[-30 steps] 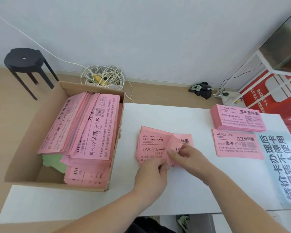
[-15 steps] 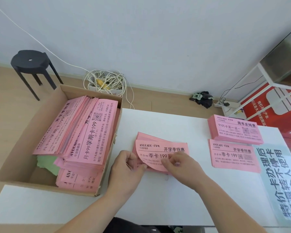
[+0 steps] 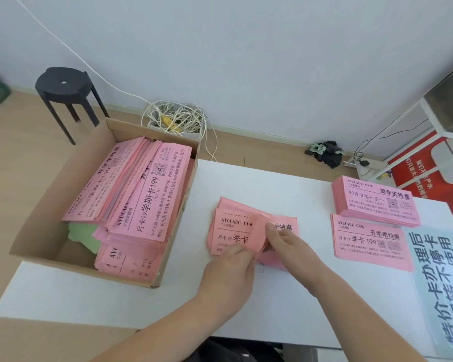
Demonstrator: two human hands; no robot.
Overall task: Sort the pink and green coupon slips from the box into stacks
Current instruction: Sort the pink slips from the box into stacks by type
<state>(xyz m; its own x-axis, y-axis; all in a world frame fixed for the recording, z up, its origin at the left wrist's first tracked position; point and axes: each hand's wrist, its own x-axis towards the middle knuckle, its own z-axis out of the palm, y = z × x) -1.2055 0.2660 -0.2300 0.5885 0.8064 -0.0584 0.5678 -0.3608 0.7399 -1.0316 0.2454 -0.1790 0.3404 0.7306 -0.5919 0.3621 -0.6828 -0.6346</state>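
**Step in hand: peeling one slip from the working pile.** At the person's 12 o'clock, mid-table [image 3: 246, 317], lies a loose pile of pink slips [image 3: 229, 231]. The left hand [image 3: 228, 270] pinches the pile's near edge with curled fingers. The right hand [image 3: 290, 244] pinches the top slip [image 3: 259, 232], which is bowed into a curl.

Good practice is to pin the pile flat with the left hand, lift a single sheet, check its heading, then lay it square on the matching stack. The visible heading appears to match the near stack [image 3: 369, 242] at 2 o'clock rather than the far stack [image 3: 374, 201] behind it.

At 9 o'clock the cardboard box [image 3: 47, 205] holds many boxed pink slips [image 3: 147, 199] over green slips [image 3: 83, 235]. A printed sign [image 3: 434, 273] just beside the near stack crowds the landing spot. The stool [image 3: 63, 84] and cable coil [image 3: 173, 118] stand well apart, at 11 o'clock.
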